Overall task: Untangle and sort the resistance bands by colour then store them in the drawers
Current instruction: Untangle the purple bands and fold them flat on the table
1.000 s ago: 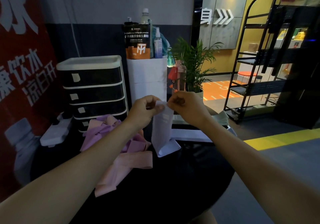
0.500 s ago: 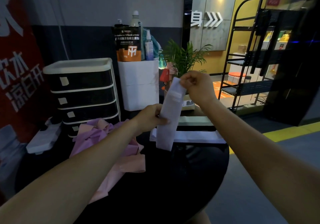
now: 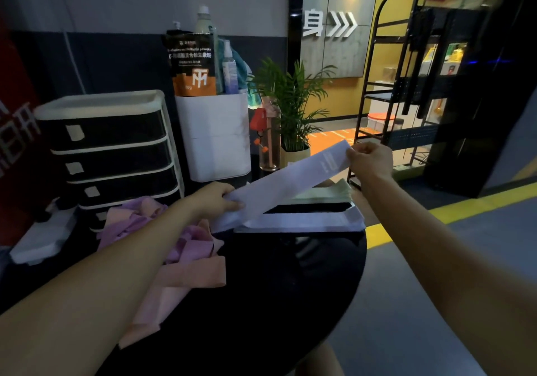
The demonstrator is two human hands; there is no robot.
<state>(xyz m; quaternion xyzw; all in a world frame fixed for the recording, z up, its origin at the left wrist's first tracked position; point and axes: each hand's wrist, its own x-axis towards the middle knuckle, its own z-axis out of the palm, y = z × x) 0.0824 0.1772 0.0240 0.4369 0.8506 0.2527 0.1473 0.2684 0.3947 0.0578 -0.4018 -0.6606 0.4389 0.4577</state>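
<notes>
We have pulled the white band (image 3: 286,185) out long; before, it hung down. Our right hand (image 3: 369,159) moved out right, our left hand (image 3: 216,200) went lower.

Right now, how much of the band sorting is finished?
Done: white, black and green bands lie flat on the table. In hand: left hand and right hand stretch a white band. Left: the pink-purple tangle, and the shut drawers.

1 head-worn wide-angle view looks forward and down, close over the black table (image 3: 290,288).
</notes>
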